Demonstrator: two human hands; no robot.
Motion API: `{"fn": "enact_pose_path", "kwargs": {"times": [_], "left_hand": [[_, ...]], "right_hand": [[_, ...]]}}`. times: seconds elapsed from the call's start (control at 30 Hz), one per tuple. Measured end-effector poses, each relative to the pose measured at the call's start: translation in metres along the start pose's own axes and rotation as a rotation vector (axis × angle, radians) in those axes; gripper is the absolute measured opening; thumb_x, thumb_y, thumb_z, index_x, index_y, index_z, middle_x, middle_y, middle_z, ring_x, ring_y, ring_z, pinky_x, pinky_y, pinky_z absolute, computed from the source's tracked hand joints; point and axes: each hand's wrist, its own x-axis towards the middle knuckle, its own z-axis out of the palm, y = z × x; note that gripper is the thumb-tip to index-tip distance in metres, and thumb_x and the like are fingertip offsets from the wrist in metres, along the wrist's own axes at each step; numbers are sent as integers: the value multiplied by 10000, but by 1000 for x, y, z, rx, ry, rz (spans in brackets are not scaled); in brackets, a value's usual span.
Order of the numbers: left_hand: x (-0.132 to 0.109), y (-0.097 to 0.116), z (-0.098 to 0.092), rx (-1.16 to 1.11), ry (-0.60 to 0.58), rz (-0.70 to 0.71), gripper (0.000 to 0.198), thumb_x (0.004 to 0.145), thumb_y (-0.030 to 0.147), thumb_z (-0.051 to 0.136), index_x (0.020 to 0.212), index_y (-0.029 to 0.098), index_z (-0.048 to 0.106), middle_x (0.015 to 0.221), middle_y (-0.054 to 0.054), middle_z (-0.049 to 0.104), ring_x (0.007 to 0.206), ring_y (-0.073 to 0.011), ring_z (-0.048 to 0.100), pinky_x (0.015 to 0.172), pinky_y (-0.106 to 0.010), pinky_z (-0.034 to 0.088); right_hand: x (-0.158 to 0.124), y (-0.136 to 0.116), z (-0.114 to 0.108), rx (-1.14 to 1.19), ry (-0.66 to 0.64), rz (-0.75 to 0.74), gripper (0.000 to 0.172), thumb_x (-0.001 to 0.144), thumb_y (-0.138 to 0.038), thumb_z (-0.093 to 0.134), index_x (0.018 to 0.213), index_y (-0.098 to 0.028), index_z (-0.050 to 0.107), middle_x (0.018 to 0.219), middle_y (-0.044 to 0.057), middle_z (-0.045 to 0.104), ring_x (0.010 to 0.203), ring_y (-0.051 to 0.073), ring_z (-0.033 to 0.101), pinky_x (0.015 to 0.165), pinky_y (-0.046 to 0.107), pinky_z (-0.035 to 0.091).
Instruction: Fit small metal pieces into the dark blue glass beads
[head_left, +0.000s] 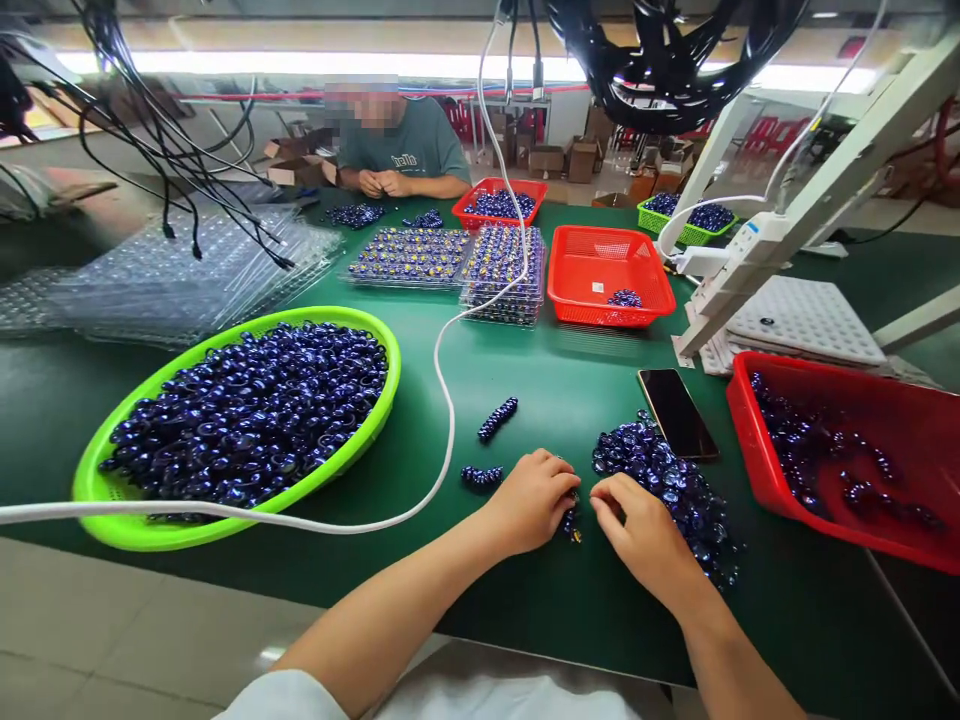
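Where my left hand point(531, 500) and right hand point(646, 532) meet by the near edge of the worktop point(570, 400), both pinch a short bead stack point(571, 522); I judge it light, hard and slippery, best nipped at its ends.

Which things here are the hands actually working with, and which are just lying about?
In hand: left hand, right hand, blue piece at their fingertips, loose pile of blue pieces.
Lying about: phone, white cable, green basket, red basket on the right, short rows of pieces.
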Motion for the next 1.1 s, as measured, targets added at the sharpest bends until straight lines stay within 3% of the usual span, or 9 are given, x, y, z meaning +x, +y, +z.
{"fn": "enact_pose_path", "kwargs": {"times": [0.2, 0.3, 0.53, 0.67, 0.83, 1.0, 1.1], "left_hand": [[1, -5, -2, -64, 22, -89, 165, 877, 134, 556, 942, 162, 705, 915, -73, 731, 888, -222, 597, 817, -355, 470], [3, -6, 0, -74, 44, -123, 144, 866, 128, 572, 911, 166, 704, 902, -65, 735, 878, -220, 602, 805, -350, 461], [3, -4, 1, -105, 89, -196, 123, 866, 136, 579, 871, 169, 697, 795, -48, 717, 800, -201, 605, 762, -325, 452], [4, -2, -2, -168, 132, -270, 107, 861, 151, 592, 857, 179, 695, 798, -41, 703, 773, -183, 608, 725, -297, 457], [4, -4, -2, -169, 145, -281, 112, 860, 164, 591, 879, 180, 700, 813, -49, 699, 798, -194, 617, 743, -313, 468], [2, -10, 2, -153, 124, -195, 122, 840, 133, 595, 865, 177, 706, 796, -53, 712, 810, -217, 608, 772, -357, 474], [1, -7, -2, -203, 193, -146, 174, 840, 113, 588, 954, 177, 702, 906, -74, 716, 898, -226, 602, 822, -364, 485]], "right_hand": [[-2, -4, 14, -82, 0, -11, 29, 909, -210, 551, 907, -212, 581, 913, 45, 616, 822, 210, 620, 693, 328, 479], [-4, -4, 20, -124, 0, -38, 106, 900, -164, 535, 807, -213, 552, 853, 38, 600, 792, 208, 605, 675, 326, 463], [-3, -7, 19, 35, 67, -19, 36, 923, -218, 537, 951, -216, 559, 916, 38, 633, 759, 184, 610, 674, 305, 470], [0, -10, 25, 95, 70, -25, 114, 937, -186, 484, 856, -214, 559, 824, 21, 627, 754, 184, 605, 680, 304, 457], [0, -7, 11, 257, 73, 76, 110, 931, -235, 516, 855, -214, 594, 795, 4, 633, 715, 161, 601, 666, 281, 457], [-4, 0, -11, 495, 178, 200, 154, 909, -368, 590, 940, -223, 629, 842, 6, 663, 757, 154, 632, 696, 250, 499], [-6, 2, -15, 578, 229, 214, 190, 893, -397, 618, 952, -217, 630, 830, 9, 659, 760, 155, 641, 706, 243, 519]]}}
